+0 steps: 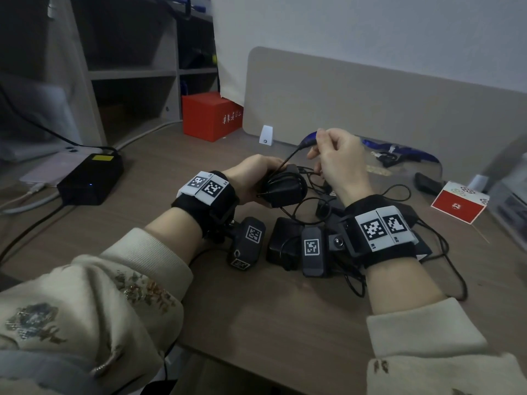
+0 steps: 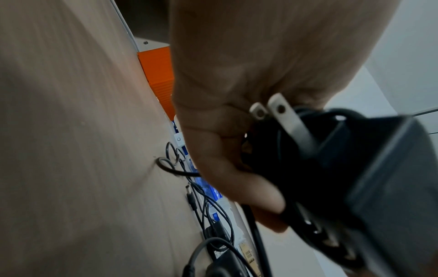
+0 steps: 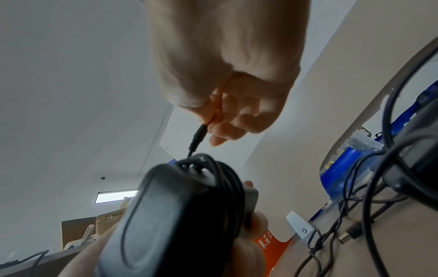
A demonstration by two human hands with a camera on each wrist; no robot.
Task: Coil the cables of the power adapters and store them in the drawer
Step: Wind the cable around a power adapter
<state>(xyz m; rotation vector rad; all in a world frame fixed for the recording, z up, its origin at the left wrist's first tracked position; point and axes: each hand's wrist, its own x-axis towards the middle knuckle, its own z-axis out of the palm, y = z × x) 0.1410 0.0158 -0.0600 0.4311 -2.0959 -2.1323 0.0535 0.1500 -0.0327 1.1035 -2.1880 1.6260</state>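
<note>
Black power adapter [image 1: 285,188] is off the desk, held above the cable pile, with its cable [image 3: 227,178] wound in several turns around the body; two flat metal prongs [image 2: 286,116] stick out toward the palm in the left wrist view. Left hand [image 1: 251,178] is wrapped around the adapter, fingers curled under it. Right hand [image 1: 336,158] is raised just above and beyond it, thumb and forefinger pinching the barrel plug end [image 3: 199,135] of the same cable; a short free run goes from the plug down to the coil. Other fingers of that hand loosely curled. Under the wrists on the wooden desk [image 1: 285,323]: more black adapters [image 1: 282,240] with loose tangled cables [image 1: 453,269], not coiled. Further out: black power brick [image 1: 91,178] with yellow label and a blue LED at left, red box [image 1: 211,115] behind it, small red-and-white box [image 1: 459,202] at right, blue lanyard [image 1: 405,151] along the beige divider panel [image 1: 370,95]. Drawer not visible in any view.
</note>
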